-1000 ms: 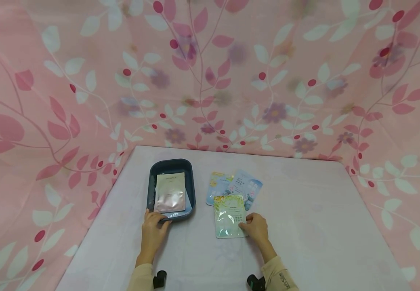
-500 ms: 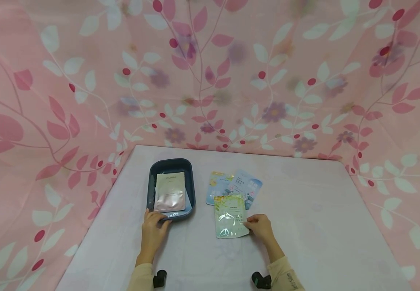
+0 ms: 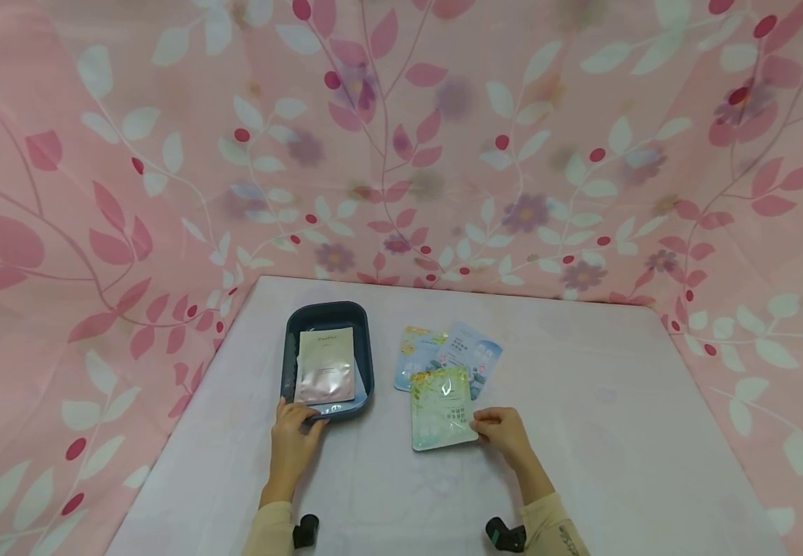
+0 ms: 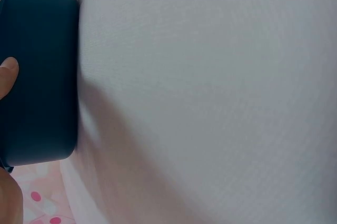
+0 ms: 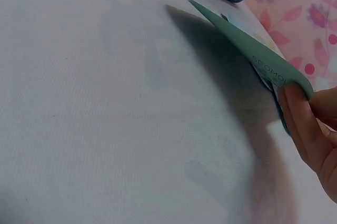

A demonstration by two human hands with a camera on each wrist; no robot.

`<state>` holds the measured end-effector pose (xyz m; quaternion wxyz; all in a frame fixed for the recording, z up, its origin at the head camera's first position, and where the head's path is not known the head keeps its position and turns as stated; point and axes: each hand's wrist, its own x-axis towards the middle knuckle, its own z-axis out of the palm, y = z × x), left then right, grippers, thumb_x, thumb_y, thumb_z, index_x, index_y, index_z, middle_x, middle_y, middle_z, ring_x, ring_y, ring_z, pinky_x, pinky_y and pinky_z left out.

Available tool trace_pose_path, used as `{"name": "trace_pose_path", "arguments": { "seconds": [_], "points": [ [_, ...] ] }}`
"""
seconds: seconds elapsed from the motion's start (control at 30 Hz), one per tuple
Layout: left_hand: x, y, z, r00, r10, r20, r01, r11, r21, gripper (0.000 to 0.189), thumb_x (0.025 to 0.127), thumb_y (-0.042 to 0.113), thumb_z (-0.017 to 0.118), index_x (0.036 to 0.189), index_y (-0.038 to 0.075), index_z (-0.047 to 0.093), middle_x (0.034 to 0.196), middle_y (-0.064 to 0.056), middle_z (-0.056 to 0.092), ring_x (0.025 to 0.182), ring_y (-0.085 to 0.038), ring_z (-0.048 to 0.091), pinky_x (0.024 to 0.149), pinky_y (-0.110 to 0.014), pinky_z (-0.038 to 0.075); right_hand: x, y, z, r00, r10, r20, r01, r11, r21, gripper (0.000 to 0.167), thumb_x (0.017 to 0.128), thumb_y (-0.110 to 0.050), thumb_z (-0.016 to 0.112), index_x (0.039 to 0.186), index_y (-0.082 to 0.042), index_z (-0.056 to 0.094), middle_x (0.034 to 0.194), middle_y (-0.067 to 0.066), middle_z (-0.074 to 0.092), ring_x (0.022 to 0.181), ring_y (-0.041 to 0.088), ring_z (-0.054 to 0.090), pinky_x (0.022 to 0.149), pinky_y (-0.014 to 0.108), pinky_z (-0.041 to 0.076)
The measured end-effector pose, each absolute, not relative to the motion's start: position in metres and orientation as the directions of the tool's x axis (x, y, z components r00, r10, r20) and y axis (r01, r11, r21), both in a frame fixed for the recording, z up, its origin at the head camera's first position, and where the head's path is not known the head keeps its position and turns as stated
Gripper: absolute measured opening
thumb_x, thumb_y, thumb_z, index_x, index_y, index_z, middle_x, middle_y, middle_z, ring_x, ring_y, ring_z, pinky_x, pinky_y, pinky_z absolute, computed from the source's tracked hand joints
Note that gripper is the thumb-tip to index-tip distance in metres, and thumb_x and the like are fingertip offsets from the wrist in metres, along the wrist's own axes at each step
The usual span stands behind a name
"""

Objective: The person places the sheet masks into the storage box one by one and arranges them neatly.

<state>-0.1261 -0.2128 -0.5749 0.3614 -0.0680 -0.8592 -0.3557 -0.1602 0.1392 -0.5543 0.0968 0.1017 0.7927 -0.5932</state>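
Nearest, at the bottom of the frame, two tan sleeves come in with a black wrist device beside each. Just above, left of centre, the left hand grips the near rim of a dark blue tray, a fingertip against its outer wall. Right of centre, the right hand pinches the lower right edge of a green packet between thumb and fingers. The right wrist view shows that packet tilted up off the white tabletop, with its shadow beneath.

With so little of the edge held, the packet could twist or slip free if the pinch loosens. Farther up, its top edge overlaps two blue packets in the head view; whether it touches them I cannot tell, but a low sideways pull might drag them askew. In the tray, a pale packet lies over a bluish one; pressing too hard on the rim could tip the tray and make them slide
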Motion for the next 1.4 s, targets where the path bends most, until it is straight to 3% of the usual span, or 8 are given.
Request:
{"name": "trace_pose_path", "arguments": {
  "seconds": [0.53,0.8,1.23,1.4],
  "points": [
    [-0.127,-0.213,-0.575,-0.726,-0.144,0.672,0.367,0.746,0.556,0.027,0.051,-0.013,0.084,0.069,-0.004,0.066,0.068,-0.012,0.063,0.076,-0.03,0.058,0.098,-0.064,0.035,-0.166,0.136,-0.528,-0.969,0.001,-0.247,0.241,0.21,-0.947,0.018,0.081,0.008,0.065,0.097,0.017,0.063,0.081,0.019,0.067,0.07,0.021,0.066,0.067,0.038,0.06],
    [-0.127,-0.213,-0.574,-0.74,-0.142,0.657,0.357,0.745,0.564,0.025,0.055,-0.012,0.084,0.07,-0.003,0.066,0.069,-0.011,0.063,0.077,-0.028,0.058,0.101,-0.062,0.034,-0.173,0.132,-0.519,-0.974,-0.032,-0.226,0.215,0.2,-0.956,0.02,0.082,0.007,0.065,0.099,0.018,0.063,0.084,0.021,0.067,0.07,0.02,0.067,0.065,0.031,0.06],
    [-0.127,-0.213,-0.574,-0.737,-0.143,0.66,0.363,0.741,0.565,0.025,0.055,-0.012,0.083,0.07,-0.003,0.066,0.07,-0.012,0.063,0.077,-0.03,0.058,0.101,-0.063,0.034,-0.186,0.116,-0.508,-0.98,-0.093,-0.175,0.158,0.166,-0.973,0.022,0.081,0.008,0.064,0.1,0.019,0.062,0.093,0.027,0.066,0.074,0.023,0.068,0.066,0.032,0.06],
    [-0.126,-0.213,-0.574,-0.736,-0.146,0.661,0.364,0.739,0.567,0.024,0.055,-0.012,0.083,0.07,-0.003,0.066,0.069,-0.013,0.063,0.077,-0.03,0.057,0.101,-0.063,0.034,-0.191,0.108,-0.507,-0.981,-0.109,-0.159,0.139,0.176,-0.975,0.021,0.082,0.008,0.064,0.099,0.019,0.062,0.089,0.025,0.067,0.072,0.024,0.068,0.066,0.034,0.06]
  ]
}}
